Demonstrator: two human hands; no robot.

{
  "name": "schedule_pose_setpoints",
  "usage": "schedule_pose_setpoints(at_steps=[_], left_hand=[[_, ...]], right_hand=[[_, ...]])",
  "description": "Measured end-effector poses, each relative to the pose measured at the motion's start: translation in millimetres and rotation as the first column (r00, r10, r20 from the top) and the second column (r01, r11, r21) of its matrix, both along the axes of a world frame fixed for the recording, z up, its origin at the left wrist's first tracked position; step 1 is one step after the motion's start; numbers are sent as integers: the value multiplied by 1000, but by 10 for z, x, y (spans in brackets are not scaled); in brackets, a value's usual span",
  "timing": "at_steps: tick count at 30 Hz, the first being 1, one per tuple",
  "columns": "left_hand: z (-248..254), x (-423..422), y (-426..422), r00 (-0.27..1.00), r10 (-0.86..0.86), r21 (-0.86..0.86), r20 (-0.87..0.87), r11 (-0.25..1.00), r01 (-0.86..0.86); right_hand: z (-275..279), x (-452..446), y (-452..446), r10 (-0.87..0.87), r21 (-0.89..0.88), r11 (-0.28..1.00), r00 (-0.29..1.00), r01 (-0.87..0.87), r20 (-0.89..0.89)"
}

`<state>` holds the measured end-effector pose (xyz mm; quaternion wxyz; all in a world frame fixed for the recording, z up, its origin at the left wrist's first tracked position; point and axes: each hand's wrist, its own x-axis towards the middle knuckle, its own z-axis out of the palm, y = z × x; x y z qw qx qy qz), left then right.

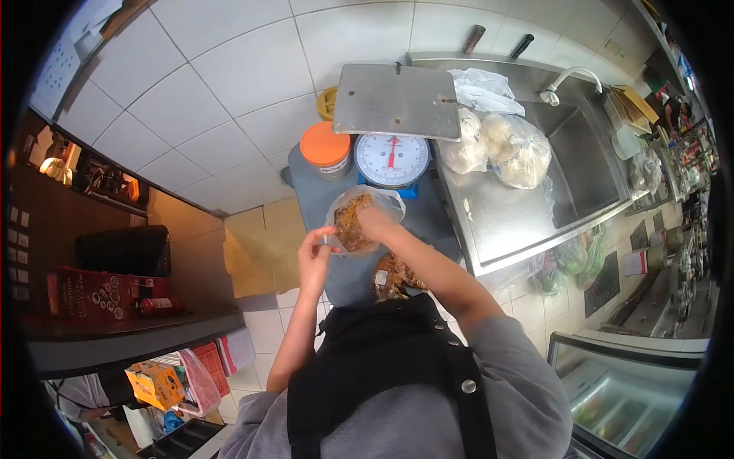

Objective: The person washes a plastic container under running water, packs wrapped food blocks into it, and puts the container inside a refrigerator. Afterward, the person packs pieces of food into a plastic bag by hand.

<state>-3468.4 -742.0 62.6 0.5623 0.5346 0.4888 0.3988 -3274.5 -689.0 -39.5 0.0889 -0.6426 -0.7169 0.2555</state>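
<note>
A clear plastic bag [393, 203] stands open on the grey table [306, 195], holding a brown, crumbly food [350, 226]. My left hand [317, 249] pinches the bag's rim on its near left side. Over the bag's mouth, my right hand [375, 222] reaches down into the food; its fingers are hidden there. Just beyond the bag is a dial scale [392, 159] with a flat metal plate [394, 99] on top. A tub with an orange lid [325, 144] stands left of the scale. Closer to my body lies another bag of brown food [391, 275].
Bags of white, lumpy contents [521, 157] rest on the steel counter [489, 229] at the right, beside a sink [585, 161] with a white tap [573, 76]. Bags of green produce [573, 260] are below. A glass-topped cooler [627, 398] stands at the lower right.
</note>
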Motion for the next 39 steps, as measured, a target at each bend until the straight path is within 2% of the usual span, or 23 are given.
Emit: schedule_pose_setpoints(at_steps=[1,2,5,6,8,9,11,12,14,15,17,18,20,21,23,28,30,32,33,35,37,39], left_hand=[[-10,2,10,1000,21,-5,12,1000,-21],[-21,-7,6,999,41,-13,21,999,-41],[-61,-39,-28,996,57,-20,74,998,-56],[-98,-57,-40,995,60,-23,76,998,-58],[-155,-101,-58,999,41,-33,31,999,-40],[-159,-106,-55,999,37,-32,33,999,-36],[-171,-117,-64,998,53,-29,36,998,-52],[-173,-127,-50,998,51,-33,37,998,-49],[-180,-149,-23,999,46,-33,14,998,-45],[-188,-149,-3,999,42,-36,15,999,-41],[-200,-132,45,998,39,-9,57,999,-38],[-182,-112,68,998,34,-9,58,999,-33],[-149,-91,95,999,11,-44,37,999,-10],[-145,-79,101,999,10,-44,38,999,-8],[-136,-50,117,999,8,-29,39,1000,-7],[-75,-33,140,997,-12,-51,74,999,16],[-88,-38,130,996,-9,-62,83,998,14],[-124,-61,139,997,-38,-28,69,999,40],[-76,-65,134,997,-29,-27,67,999,31],[0,-78,93,998,-59,-21,34,998,59],[-35,-87,87,997,-55,-20,50,998,56],[-32,-89,83,996,-55,-18,67,998,57]], right_hand=[[-257,-21,71,-8,28,1000,997,6,78],[-264,-68,88,-19,55,998,988,10,154],[-201,0,40,33,139,989,982,-60,187],[-126,23,26,36,135,989,981,-62,189],[49,88,3,206,-5,978,959,-209,197],[172,101,-30,201,-4,979,959,-204,198],[445,113,-143,139,192,969,987,-152,82],[665,136,-218,137,189,970,987,-150,82],[1175,231,-420,36,341,940,995,-2,-93],[1381,305,-530,31,338,941,995,1,-91],[1634,497,-765,-66,201,975,987,95,-145],[1617,599,-865,-71,201,975,987,99,-144],[1548,751,-1072,-92,-86,993,990,83,-103],[1433,779,-1153,-93,-85,993,990,85,-103],[1025,791,-1277,-91,-260,961,996,90,8],[72,518,-1355,-112,-323,943,988,74,-101],[29,386,-1358,-147,-325,940,981,100,-123],[67,267,-1324,-99,-261,957,989,126,113],[200,229,-1260,-91,-260,959,990,117,111],[516,200,-1061,-18,-100,995,992,30,121],[929,114,-760,-59,21,998,993,57,105],[909,41,-412,17,173,985,999,-10,-34]])
